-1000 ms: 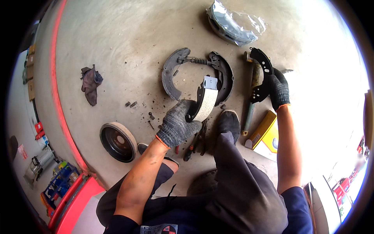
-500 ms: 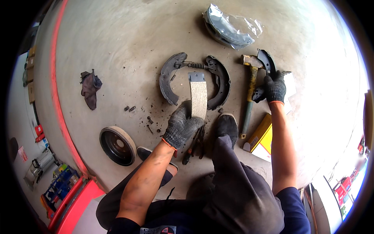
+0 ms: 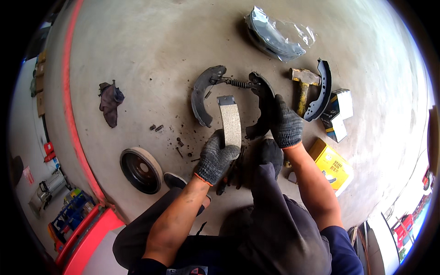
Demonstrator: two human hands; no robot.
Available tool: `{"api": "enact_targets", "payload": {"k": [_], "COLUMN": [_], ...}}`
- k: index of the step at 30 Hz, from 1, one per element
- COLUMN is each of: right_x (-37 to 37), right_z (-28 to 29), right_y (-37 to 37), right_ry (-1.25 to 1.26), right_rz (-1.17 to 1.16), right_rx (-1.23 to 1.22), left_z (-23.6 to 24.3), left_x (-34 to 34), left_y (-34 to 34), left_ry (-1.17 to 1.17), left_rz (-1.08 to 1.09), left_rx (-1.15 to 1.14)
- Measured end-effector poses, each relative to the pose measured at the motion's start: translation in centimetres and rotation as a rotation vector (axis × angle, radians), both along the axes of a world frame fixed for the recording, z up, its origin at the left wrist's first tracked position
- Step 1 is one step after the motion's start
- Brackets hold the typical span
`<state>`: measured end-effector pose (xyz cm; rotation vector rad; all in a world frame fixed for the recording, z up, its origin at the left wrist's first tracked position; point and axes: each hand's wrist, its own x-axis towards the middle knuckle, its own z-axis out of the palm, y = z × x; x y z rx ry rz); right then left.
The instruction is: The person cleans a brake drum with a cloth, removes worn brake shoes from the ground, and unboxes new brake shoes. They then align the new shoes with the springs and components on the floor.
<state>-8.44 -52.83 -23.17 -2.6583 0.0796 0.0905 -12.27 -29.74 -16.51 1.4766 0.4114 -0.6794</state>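
Observation:
My left hand (image 3: 214, 158), in a dark knit glove, is closed around the lower end of a brake shoe (image 3: 231, 121), its pale lining facing up. Just right of it, my gloved right hand (image 3: 288, 123) has its fingers on the outer edge of a worn, dark brake shoe (image 3: 262, 98) and seems to grip it; the thumb side is partly hidden. An adjuster with a coil spring (image 3: 238, 83) links that shoe at the top to a second worn shoe (image 3: 200, 96) on the floor. Another brake shoe (image 3: 324, 87) lies beside the hammer (image 3: 304, 77).
A plastic-wrapped brake shoe (image 3: 270, 39) lies at the far side. Boxes, one yellow (image 3: 330, 165) and one dark and white (image 3: 338, 112), sit at right. On the left are a brake drum (image 3: 140, 170), a rag (image 3: 110, 103) and small springs (image 3: 159, 128). Hand tools lie near my feet.
My right hand has let go of the brake shoe by the hammer and moved left to the worn shoe, which now looks tilted. The left hand still holds its shoe, slightly lower.

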Motion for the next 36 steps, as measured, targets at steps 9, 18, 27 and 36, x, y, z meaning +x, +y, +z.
{"api": "enact_targets", "payload": {"k": [9, 18, 27, 36], "right_x": [-5.3, -3.8, -2.7, -4.8], "right_z": [1.4, -3.4, 2.4, 2.5], "right_y": [1.6, 3.4, 3.4, -2.0], "right_ry": [0.002, 0.075, 0.473, 0.627], "right_rz": [0.168, 0.015, -0.142, -0.451], "right_rx": [0.143, 0.28, 0.678, 1.355], "left_z": [-0.1, 0.5, 1.5, 4.3], "left_x": [-1.1, -1.6, 0.9, 1.5], "left_y": [2.1, 2.0, -2.4, -5.0], "left_ry": [0.004, 0.025, -0.262, -0.442], "left_rz": [0.186, 0.173, -0.266, -0.632], "left_rx": [-0.096, 0.03, 0.963, 0.464]}}
